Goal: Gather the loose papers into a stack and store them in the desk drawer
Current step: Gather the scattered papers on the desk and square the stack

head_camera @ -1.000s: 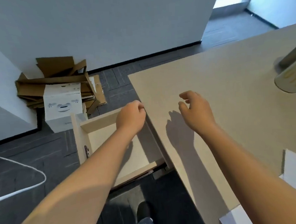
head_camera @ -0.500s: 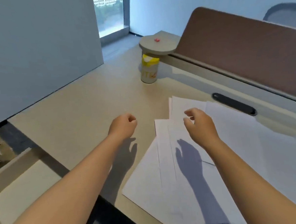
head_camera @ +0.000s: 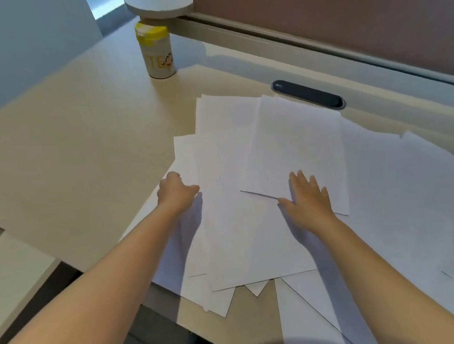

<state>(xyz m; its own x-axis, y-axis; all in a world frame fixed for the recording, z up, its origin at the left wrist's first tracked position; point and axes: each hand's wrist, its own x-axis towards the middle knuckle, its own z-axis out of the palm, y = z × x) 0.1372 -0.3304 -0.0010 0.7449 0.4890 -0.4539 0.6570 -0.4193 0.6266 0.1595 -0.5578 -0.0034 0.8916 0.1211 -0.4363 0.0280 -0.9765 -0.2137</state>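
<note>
- The loose papers [head_camera: 294, 151], all white sheets, lie fanned and overlapping across the right half of the beige desk [head_camera: 71, 145], not yet squared into a stack.
- Several sheets overhang the near edge of the desk, their corners poking out at different angles.
- The left hand [head_camera: 177, 191] sits at the left margin of the spread, fingers curled loosely inward, touching the edge of the outermost sheet; whether it actually pinches the paper cannot be told.
- The right hand [head_camera: 308, 198] lies flat, palm down with fingers spread wide, on the near edge of the topmost sheet, gripping nothing.
- Both bare forearms reach in from the bottom of the view, and a strip of red sleeve shows at the lower left corner.
- A pale surface at the lower left, below the level of the desk, may be the desk drawer [head_camera: 9, 270], though too little of it shows to be sure.
- A white canister with a yellow lid [head_camera: 155, 52] stands upright at the far side of the desk, well apart from the papers.
- A dark oval cable grommet [head_camera: 307, 94] is set into the desk just beyond the far edge of the sheets.
- A brown partition panel [head_camera: 344, 16] runs along the back of the desk.
- A round grey platform [head_camera: 159, 0] juts over the canister, carrying a small red object too small to identify.
</note>
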